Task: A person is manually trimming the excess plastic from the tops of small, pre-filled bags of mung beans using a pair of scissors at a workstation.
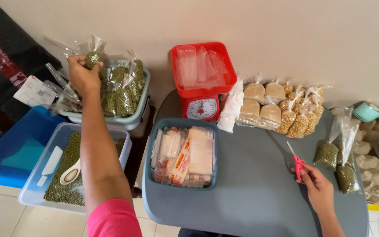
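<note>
My left hand (pixel 82 74) reaches far left and grips a small clear bag of green beans (pixel 94 58) over a pale green tub (pixel 128 119) filled with several such bags. My right hand (pixel 317 186) rests on the grey table (pixel 259 193) at the right and holds red-handled scissors (pixel 297 161), blades pointing away from me. Two more filled bean bags (pixel 337 162) lie just right of the scissors.
A red kitchen scale (pixel 202 83) with clear bags in its tray stands at the back. A grey bin (pixel 183 154) holds white packets. Bags of brown powder and yellow kernels (pixel 281 109) lie behind. A clear box of loose green beans with a scoop (pixel 70 172) sits left, beside a blue lid (pixel 18 149).
</note>
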